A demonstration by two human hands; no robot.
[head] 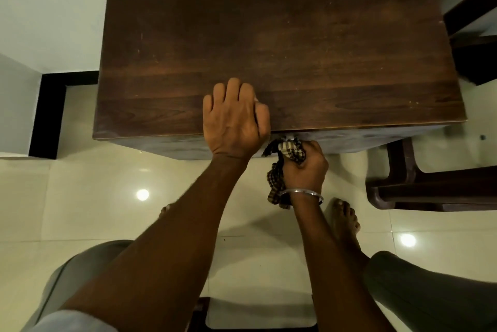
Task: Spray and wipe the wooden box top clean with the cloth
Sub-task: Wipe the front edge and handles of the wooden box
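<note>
Head view shows a big brown wooden box (pixel 279 49) with a flat, smooth top. Left hand (pixel 234 119) rests on its near edge, fingers curled over something small and pale I cannot make out. Right hand (pixel 305 167) is closed tight around a crumpled checked cloth (pixel 287 151), just below the box edge.

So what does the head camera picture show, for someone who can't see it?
Seen from above, a person's left hand rests on the near edge of a dark wooden box, while the right hand grips a checked cloth against the box's front.
</note>
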